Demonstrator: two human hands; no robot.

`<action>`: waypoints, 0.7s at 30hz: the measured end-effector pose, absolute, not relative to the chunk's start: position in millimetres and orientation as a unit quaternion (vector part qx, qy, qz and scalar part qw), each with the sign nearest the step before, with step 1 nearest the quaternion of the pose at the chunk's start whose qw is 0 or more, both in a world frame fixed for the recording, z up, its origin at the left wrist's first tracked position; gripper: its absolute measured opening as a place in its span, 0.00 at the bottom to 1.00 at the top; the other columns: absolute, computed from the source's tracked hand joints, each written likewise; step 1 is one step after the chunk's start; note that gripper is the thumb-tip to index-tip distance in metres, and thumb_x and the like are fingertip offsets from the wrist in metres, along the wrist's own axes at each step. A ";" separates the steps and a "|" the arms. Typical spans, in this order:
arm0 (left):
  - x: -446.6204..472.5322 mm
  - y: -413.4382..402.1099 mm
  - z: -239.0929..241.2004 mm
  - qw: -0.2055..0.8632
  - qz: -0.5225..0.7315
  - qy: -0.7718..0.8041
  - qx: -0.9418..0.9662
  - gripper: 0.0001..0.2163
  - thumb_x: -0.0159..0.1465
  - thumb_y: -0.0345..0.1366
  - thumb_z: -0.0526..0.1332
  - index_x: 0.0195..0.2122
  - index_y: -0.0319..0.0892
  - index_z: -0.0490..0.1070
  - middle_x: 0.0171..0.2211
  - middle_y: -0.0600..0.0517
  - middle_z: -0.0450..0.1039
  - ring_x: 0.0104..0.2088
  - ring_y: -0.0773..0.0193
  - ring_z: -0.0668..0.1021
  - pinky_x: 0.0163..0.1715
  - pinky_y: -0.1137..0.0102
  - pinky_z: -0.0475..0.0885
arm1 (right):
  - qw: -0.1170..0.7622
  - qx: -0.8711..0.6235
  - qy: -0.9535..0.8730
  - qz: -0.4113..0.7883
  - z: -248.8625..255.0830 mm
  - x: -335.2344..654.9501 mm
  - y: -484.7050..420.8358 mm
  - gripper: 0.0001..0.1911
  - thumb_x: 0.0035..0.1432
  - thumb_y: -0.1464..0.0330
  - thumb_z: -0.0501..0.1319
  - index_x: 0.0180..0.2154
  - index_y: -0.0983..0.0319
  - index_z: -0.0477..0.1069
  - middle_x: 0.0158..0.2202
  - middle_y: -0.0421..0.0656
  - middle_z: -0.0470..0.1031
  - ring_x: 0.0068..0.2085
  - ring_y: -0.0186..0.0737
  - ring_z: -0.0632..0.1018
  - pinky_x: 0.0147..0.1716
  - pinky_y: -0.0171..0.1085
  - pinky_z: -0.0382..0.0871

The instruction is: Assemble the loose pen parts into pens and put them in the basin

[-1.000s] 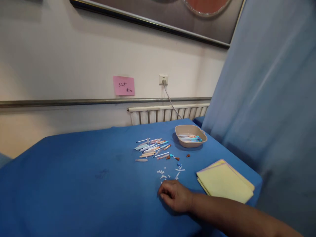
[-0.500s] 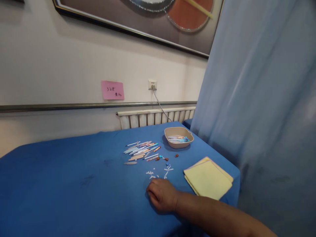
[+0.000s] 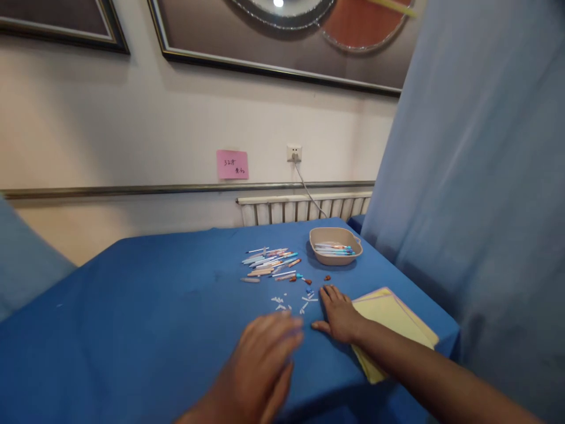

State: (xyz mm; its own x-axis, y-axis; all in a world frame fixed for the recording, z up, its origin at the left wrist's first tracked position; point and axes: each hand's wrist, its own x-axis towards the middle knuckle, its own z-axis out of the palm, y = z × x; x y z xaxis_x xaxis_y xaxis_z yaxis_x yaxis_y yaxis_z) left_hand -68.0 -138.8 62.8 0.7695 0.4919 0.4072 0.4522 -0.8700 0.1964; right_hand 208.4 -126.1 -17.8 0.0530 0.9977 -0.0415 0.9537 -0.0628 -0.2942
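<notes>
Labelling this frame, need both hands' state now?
Left hand: open, blurred, nothing seen held.
Right hand: open, palm down, beside the white bits, nothing seen held.

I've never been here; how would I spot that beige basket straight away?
Start at the big blue-covered table and look to its far right corner, near the blue curtain. There, beyond the yellow cloth and right of the loose pens, sits the beige basket. It is the only container in view on the table, with more pens lying inside.

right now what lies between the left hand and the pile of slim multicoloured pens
In the head view, scattered small white pieces lie on blue cloth between the left hand and the pens.
</notes>
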 end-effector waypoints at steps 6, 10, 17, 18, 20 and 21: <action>-13.1 -55.2 17.4 0.101 0.047 0.429 0.896 0.39 0.57 0.51 0.55 0.64 0.36 0.43 0.65 0.39 0.41 0.63 0.46 0.49 0.58 0.53 0.51 | 0.059 -0.714 -0.686 0.123 -20.6 198.4 -105.8 0.48 0.55 0.44 0.44 0.63 0.74 0.43 0.65 0.56 0.40 0.64 0.55 0.44 0.59 0.51 0.39; 3.9 -34.4 -5.2 0.075 0.029 0.427 0.901 0.37 0.59 0.57 0.47 0.62 0.35 0.49 0.64 0.38 0.46 0.63 0.46 0.48 0.59 0.51 0.47 | 0.077 -0.704 -0.697 0.112 -22.8 181.2 -90.2 0.41 0.58 0.50 0.43 0.63 0.73 0.43 0.65 0.54 0.40 0.64 0.52 0.44 0.59 0.49 0.39; 12.5 -16.9 -8.8 0.074 0.065 0.359 0.928 0.34 0.61 0.55 0.46 0.64 0.41 0.45 0.64 0.42 0.46 0.64 0.51 0.49 0.59 0.54 0.47 | 0.099 -0.655 -0.743 0.100 -27.9 174.2 -76.2 0.35 0.58 0.59 0.47 0.63 0.70 0.45 0.65 0.51 0.43 0.64 0.50 0.46 0.59 0.48 0.39; 12.3 -15.0 -9.4 0.077 0.078 0.355 0.928 0.33 0.61 0.55 0.47 0.64 0.41 0.45 0.64 0.42 0.47 0.63 0.52 0.50 0.59 0.55 0.47 | 0.102 -0.648 -0.749 0.099 -28.3 173.0 -73.8 0.35 0.58 0.60 0.47 0.63 0.69 0.45 0.65 0.51 0.44 0.64 0.50 0.47 0.59 0.48 0.39; 11.7 -12.3 -10.8 0.089 0.104 0.350 0.927 0.32 0.62 0.53 0.48 0.63 0.43 0.45 0.64 0.43 0.48 0.63 0.52 0.51 0.59 0.55 0.48 | 0.109 -0.638 -0.756 0.098 -28.4 168.9 -68.3 0.34 0.58 0.62 0.48 0.63 0.69 0.45 0.65 0.51 0.45 0.64 0.50 0.48 0.59 0.48 0.40; 11.4 -11.4 -11.2 0.096 0.119 0.349 0.925 0.31 0.62 0.51 0.49 0.63 0.43 0.46 0.63 0.43 0.49 0.63 0.52 0.53 0.59 0.55 0.49 | 0.115 -0.633 -0.759 0.095 -28.1 166.3 -65.7 0.34 0.58 0.62 0.48 0.63 0.69 0.46 0.64 0.52 0.46 0.64 0.50 0.48 0.59 0.49 0.41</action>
